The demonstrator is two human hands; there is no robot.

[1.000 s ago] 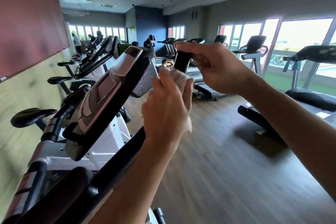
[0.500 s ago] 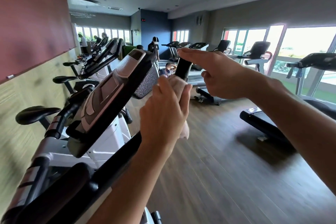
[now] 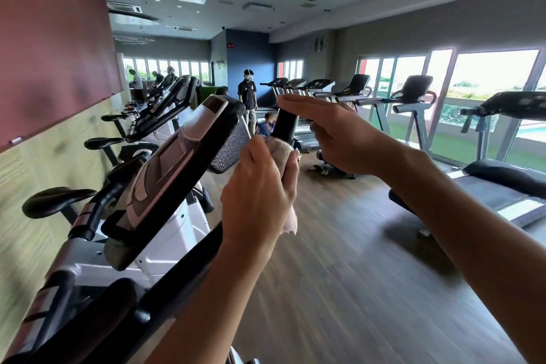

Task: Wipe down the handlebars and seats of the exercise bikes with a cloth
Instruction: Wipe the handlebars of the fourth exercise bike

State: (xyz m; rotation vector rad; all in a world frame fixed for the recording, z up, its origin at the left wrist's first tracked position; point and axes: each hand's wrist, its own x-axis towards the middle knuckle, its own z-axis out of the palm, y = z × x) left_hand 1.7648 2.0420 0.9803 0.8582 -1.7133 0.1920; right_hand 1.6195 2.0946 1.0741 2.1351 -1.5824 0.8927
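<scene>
My left hand (image 3: 260,195) grips a pale pink cloth (image 3: 282,148) wrapped around the black handlebar (image 3: 284,124) of the nearest exercise bike; a corner of the cloth hangs below my palm. My right hand (image 3: 334,133) rests over the top end of the handlebar grip, its fingers stretched flat across the tip. The bike's console (image 3: 177,174) tilts to the left of both hands. A black seat (image 3: 57,201) of the neighbouring bike is at the left.
More exercise bikes (image 3: 159,115) line the left wall. Treadmills (image 3: 499,180) stand along the windows on the right. A person (image 3: 248,97) stands in the aisle far ahead, another crouches behind the handlebar. Wooden floor (image 3: 339,275) lies open between the rows.
My left hand with the cloth stays wrapped on the handlebar, shifted only slightly. My right hand's fingers have flattened over the grip's top. The view has tilted down a little.
</scene>
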